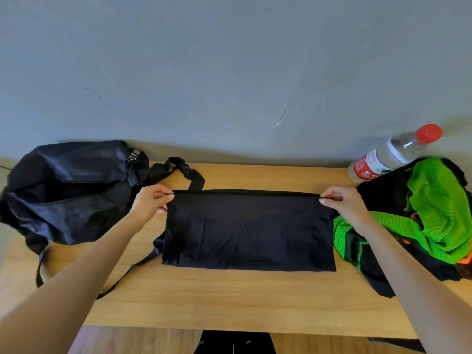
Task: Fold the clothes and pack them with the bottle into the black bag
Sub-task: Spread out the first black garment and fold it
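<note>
Two hands pinch the far corners of a dark folded garment (249, 231) on the wooden table (229, 300).

Head view: left hand (150, 204) and right hand (343, 203) each nip the taut far edge, probably to square it for another fold. Beside the left hand the black bag (66, 190) gapes open, ready; at right the water bottle (390, 153) leans on a green mesh pile (431, 210) awaiting folding. What the bag holds cannot be made out.

Wooden table (229, 300) set against a grey wall. Lying on it, left to right: black bag (69, 190) with loose straps, flat folded dark garment (249, 229), and heaped green mesh clothes (431, 215). Clear bottle (390, 154), red-capped, at the far right corner.
</note>
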`<action>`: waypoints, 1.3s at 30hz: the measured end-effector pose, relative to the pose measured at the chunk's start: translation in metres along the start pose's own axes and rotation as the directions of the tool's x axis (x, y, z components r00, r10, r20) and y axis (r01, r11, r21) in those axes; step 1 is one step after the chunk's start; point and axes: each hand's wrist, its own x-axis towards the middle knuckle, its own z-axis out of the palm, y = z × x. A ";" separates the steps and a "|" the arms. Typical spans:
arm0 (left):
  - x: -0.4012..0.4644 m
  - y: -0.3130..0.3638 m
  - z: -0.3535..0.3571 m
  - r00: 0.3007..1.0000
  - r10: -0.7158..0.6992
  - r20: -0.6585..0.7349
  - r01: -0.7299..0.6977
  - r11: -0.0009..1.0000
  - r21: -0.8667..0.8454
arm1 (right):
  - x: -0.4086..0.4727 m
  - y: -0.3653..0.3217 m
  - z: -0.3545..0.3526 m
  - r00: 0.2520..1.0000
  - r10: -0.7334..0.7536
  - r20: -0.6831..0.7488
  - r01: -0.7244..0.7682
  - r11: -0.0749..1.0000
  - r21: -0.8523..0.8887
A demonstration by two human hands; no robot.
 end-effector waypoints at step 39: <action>-0.044 -0.001 0.114 0.766 0.350 0.539 -0.635 0.285 0.718 | -0.096 0.048 0.120 0.955 -0.284 0.089 0.267 0.687 -0.676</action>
